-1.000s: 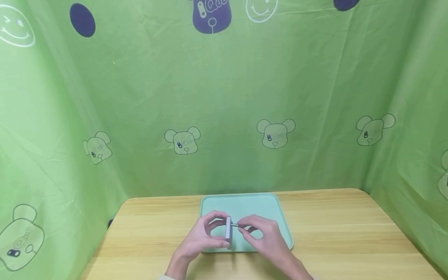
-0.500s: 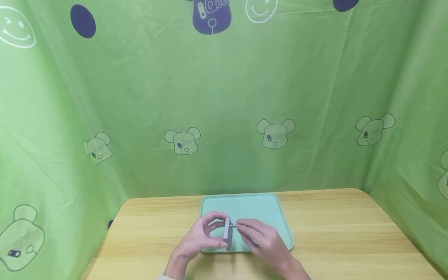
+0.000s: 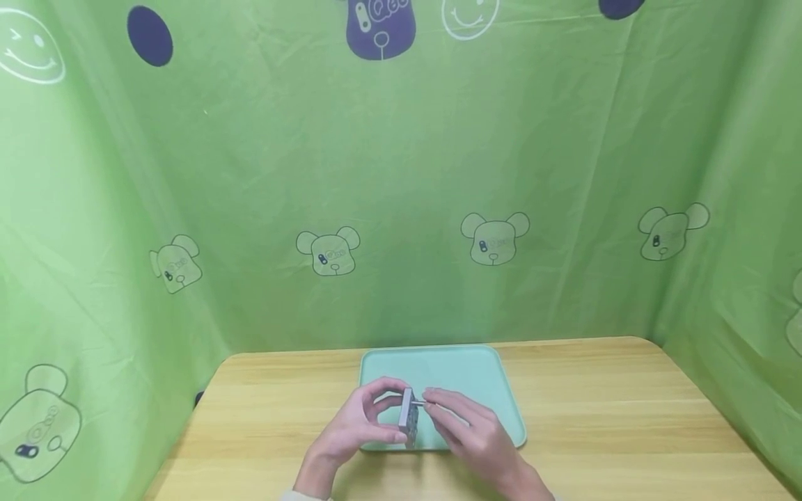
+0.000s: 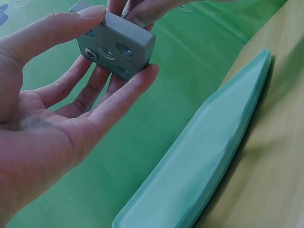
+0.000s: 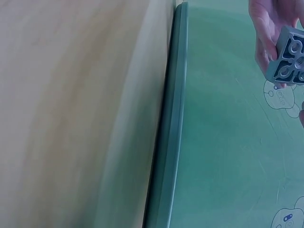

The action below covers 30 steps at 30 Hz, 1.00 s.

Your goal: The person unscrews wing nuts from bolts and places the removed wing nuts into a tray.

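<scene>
My left hand (image 3: 354, 428) grips a square grey metal block (image 3: 407, 416) by its edges, thumb on one edge and fingertips on the opposite one. The block is held on edge above the tray. Round holes with recessed rings show on one face in the left wrist view, where the block (image 4: 116, 42) is closest; the other face of the block (image 5: 286, 59) is ribbed with hollows. On the right, my right hand (image 3: 479, 428) pinches a thin metal rod (image 3: 418, 403) that meets the block's ribbed face. My fingers hide the rod's far end, so its kind is unclear.
A mint-green tray (image 3: 438, 362) with a low raised rim lies on the wood-grain table (image 3: 595, 396) under the hands. Green printed curtain (image 3: 401, 153) encloses the table at the back and both sides.
My right fingers have shifted from a curled pinch to a straighter one on the rod. The block has turned slightly, showing more of its ribbed face. My left hand stays nearly still.
</scene>
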Motion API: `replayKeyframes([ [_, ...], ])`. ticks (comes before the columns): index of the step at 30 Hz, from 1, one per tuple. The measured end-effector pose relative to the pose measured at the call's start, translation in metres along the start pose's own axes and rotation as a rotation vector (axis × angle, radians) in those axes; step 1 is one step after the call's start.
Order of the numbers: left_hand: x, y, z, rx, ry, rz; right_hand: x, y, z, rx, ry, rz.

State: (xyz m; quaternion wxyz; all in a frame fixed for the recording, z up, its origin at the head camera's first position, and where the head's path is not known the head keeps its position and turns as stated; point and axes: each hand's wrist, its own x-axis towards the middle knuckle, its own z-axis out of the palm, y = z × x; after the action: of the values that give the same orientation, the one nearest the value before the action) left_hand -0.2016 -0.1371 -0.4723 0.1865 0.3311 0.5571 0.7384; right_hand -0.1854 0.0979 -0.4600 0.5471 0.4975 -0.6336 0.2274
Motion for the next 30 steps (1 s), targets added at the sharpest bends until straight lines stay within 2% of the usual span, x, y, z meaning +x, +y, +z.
replayKeyframes([
  [4,0.0,-0.002,-0.001,0.016,0.024,-0.002,-0.004,-0.001,0.002,0.06,-0.034,0.126],
  [7,0.0,-0.003,-0.001,0.043,0.052,-0.003,-0.01,-0.001,0.002,0.155,-0.058,0.288],
  [10,0.0,-0.002,0.0,0.06,0.084,-0.024,-0.012,-0.004,0.001,0.298,-0.047,0.516],
  [13,0.001,-0.001,0.002,0.076,0.107,-0.047,-0.011,-0.007,-0.003,0.464,-0.018,0.781],
  [17,0.003,-0.001,0.004,0.109,0.118,-0.064,-0.006,-0.01,-0.006,0.597,-0.015,1.092],
  [21,0.003,-0.001,0.006,0.137,0.111,-0.068,-0.002,-0.01,-0.007,0.71,-0.033,1.342],
  [25,0.003,0.001,0.008,0.153,0.107,-0.073,-0.001,-0.008,-0.01,0.812,-0.092,1.497],
  [30,0.003,0.002,0.009,0.167,0.106,-0.078,-0.001,-0.007,-0.012,0.855,-0.171,1.557],
])
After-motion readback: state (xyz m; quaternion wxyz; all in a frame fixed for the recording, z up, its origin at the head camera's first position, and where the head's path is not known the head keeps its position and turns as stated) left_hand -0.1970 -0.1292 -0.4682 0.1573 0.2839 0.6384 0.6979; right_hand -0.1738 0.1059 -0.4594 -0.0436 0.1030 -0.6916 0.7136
